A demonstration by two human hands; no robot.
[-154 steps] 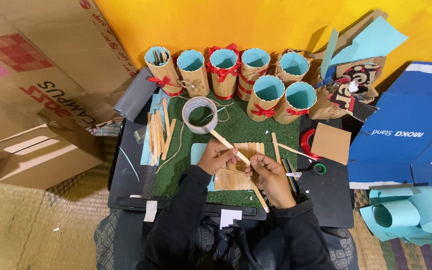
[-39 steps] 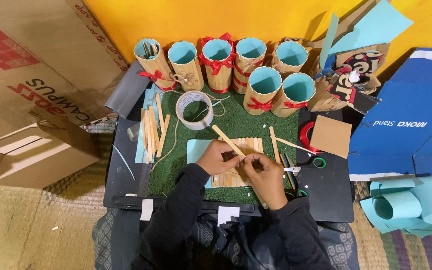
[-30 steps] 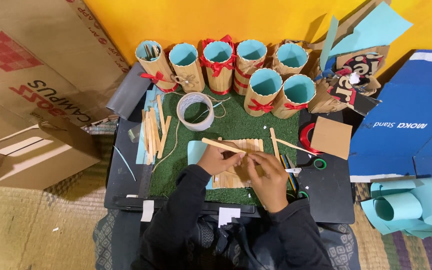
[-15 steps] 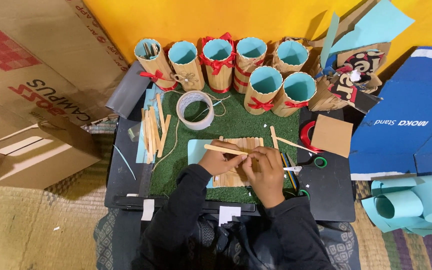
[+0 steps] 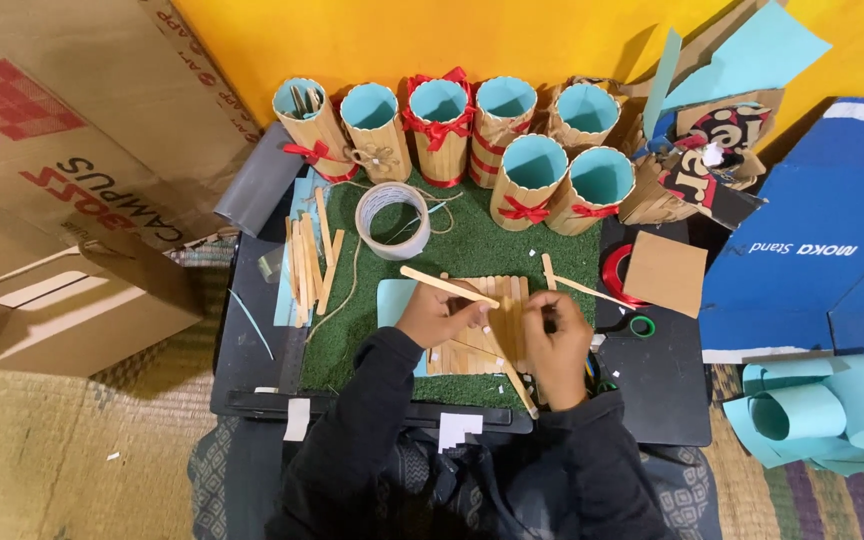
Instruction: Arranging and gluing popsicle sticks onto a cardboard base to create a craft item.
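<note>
Overhead view of a small dark table (image 5: 252, 350) set against a yellow wall (image 5: 512, 35). A green turf mat (image 5: 472, 245) covers the table's middle. At the near edge of the mat lies a panel of wooden sticks (image 5: 497, 325) laid side by side. The left hand (image 5: 437, 315) is closed on one loose wooden stick (image 5: 447, 286), held slanted above the panel; the right hand (image 5: 555, 340) rests on the panel's right side with fingers curled, and whether it grips anything cannot be told. A pile of spare sticks (image 5: 307, 265) lies toward the left edge, beside a roll of clear tape (image 5: 392, 220). Along the far edge stand seven stick-clad cylinders (image 5: 442, 130) with pale blue liners, most tied with red ribbon. A brown card square (image 5: 665, 272) and a red tape roll (image 5: 614, 275) sit near the right edge. Cardboard boxes (image 5: 62, 200) stand to the left on a woven floor mat (image 5: 52, 460); blue paper rolls (image 5: 822, 410) lie to the right.
</note>
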